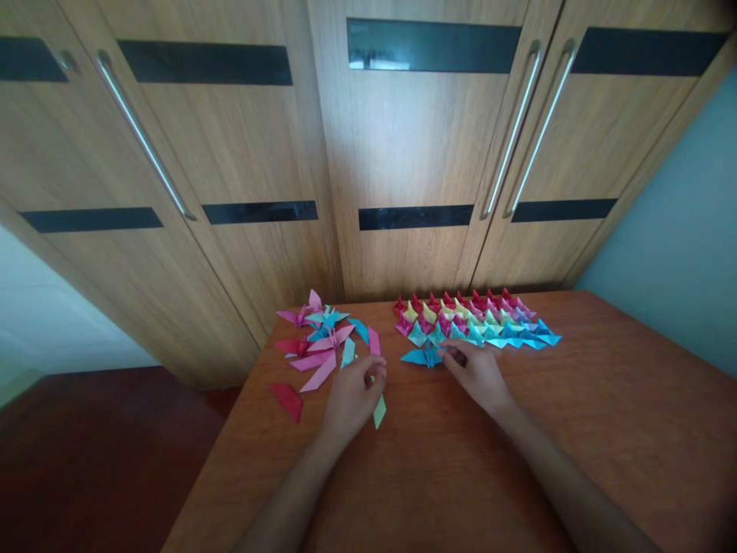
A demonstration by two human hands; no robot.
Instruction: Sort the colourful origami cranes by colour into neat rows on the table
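Note:
My left hand (352, 397) rests on the wooden table (604, 430) with its fingers curled around a pale green folded paper strip (378, 411). My right hand (475, 371) lies just right of it, fingertips pinched on a blue origami piece (423, 355) at the near left corner of the rows. Those rows of folded paper pieces (475, 319) run red, yellow, pink, green and blue across the table's far side. A loose pile of pink, blue and red folded papers (322, 338) lies by my left hand.
A single red folded paper (286, 399) sits near the table's left edge. Wooden wardrobe doors (403, 153) with long metal handles stand right behind the table. The floor drops away at the left. A pale blue wall is at the right.

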